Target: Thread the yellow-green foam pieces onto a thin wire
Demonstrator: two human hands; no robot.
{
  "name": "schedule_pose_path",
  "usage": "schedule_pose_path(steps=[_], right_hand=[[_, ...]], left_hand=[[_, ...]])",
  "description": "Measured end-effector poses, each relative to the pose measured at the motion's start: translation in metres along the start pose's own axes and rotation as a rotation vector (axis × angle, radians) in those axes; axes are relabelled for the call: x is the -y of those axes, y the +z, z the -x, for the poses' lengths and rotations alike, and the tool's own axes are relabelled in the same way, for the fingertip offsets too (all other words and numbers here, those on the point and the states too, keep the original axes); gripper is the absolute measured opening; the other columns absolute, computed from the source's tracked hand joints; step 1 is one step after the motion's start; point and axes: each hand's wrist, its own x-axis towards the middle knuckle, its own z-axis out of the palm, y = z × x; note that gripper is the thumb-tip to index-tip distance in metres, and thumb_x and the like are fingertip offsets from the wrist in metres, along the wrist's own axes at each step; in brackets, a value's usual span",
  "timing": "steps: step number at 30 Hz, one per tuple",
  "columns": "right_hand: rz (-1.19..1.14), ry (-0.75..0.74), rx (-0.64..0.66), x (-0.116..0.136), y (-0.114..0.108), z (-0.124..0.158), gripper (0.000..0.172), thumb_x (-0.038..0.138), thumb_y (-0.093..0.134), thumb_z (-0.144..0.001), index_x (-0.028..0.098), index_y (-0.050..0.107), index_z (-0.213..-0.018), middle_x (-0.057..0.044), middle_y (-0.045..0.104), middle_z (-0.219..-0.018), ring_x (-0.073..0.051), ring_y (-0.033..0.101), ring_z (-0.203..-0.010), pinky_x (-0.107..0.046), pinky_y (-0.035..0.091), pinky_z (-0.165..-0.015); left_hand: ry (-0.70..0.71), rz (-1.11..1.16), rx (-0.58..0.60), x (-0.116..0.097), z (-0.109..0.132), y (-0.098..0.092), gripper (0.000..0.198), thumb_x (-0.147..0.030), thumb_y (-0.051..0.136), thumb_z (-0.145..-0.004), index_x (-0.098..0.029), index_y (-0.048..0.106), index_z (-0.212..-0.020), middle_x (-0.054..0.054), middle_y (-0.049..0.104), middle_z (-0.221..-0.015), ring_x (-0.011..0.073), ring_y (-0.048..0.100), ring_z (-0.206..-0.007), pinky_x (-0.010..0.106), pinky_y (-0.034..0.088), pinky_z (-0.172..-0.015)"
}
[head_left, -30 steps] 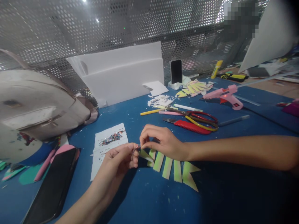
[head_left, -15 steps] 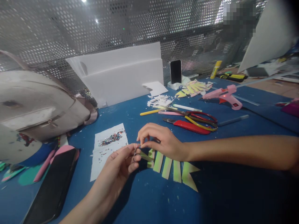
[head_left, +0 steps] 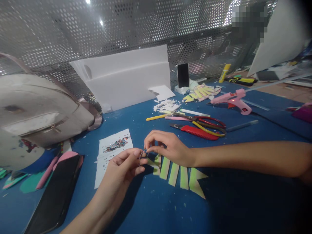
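Above a speckled tabletop (head_left: 161, 209), fingers (head_left: 133, 156) pinch a strand (head_left: 141, 154).

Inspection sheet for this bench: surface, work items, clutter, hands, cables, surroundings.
Surface: blue tabletop, speckled with small flecks.
Work items: thin item, too small to identify; green-and-pale pieces, partly hidden by right hand; shiny bits on white paper.
Clutter: scissors overlapping red cutter; white scraps; black phone.
Hands: left hand pinches the thin item; right hand's fingertips beside it, grip unclear.
Cables: dark cable from pink glue gun, whose light glows.
Surroundings: perforated screen behind; backpack at left.
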Motion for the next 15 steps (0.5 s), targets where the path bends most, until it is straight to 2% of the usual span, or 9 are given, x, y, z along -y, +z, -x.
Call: schedule_pose_path(steps=[6, 15], right_hand=[[0.003, -0.012, -0.028, -0.0013, 0.0006, 0.0005, 0.013, 0.029, 0.057, -0.095, 0.017, 0.061, -0.091, -0.004, 0.063, -0.094, -0.011, 0.052, -0.076, -0.025, 0.045, -0.069], [-0.024, -0.073, -0.047, -0.0005, -0.0009, -0.0027, 0.013, 0.029, 0.055, -0.096, 0.018, 0.059, -0.091, -0.005, 0.062, -0.096, -0.014, 0.055, -0.087, -0.029, 0.048, -0.077]], left_hand=[[-0.006, 0.032, 0.005, 0.0030, -0.0016, 0.0001, 0.029, -0.029, 0.089, -0.061, -0.012, 0.073, -0.077, 0.002, 0.070, -0.066, 0.0098, 0.066, -0.062, 0.013, 0.055, -0.056], [-0.021, 0.027, 0.028, 0.0027, -0.0028, -0.0025, 0.026, -0.031, 0.085, -0.068, -0.013, 0.071, -0.080, 0.001, 0.071, -0.077, 0.0085, 0.065, -0.067, 0.014, 0.056, -0.061]])
